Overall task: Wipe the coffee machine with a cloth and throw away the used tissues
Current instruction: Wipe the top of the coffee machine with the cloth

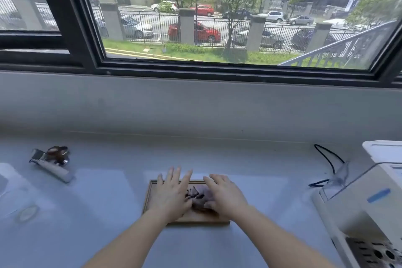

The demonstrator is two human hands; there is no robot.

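A crumpled purple-grey cloth (201, 197) lies on a wooden tray (195, 218) at the counter's near middle. My left hand (171, 193) hovers flat over the tray's left half, fingers spread, touching the cloth's left edge. My right hand (224, 196) rests on the cloth's right side, with the thumb curled against it; whether it grips the cloth is unclear. The white coffee machine (369, 198) stands at the right edge, its drip grate (374, 252) at the bottom right. No tissues are visible.
A portafilter with a grey handle (52, 162) lies at the left on the pale counter (97, 202). A black cable (330, 163) runs behind the machine. A low grey wall and a large window rise behind the counter.
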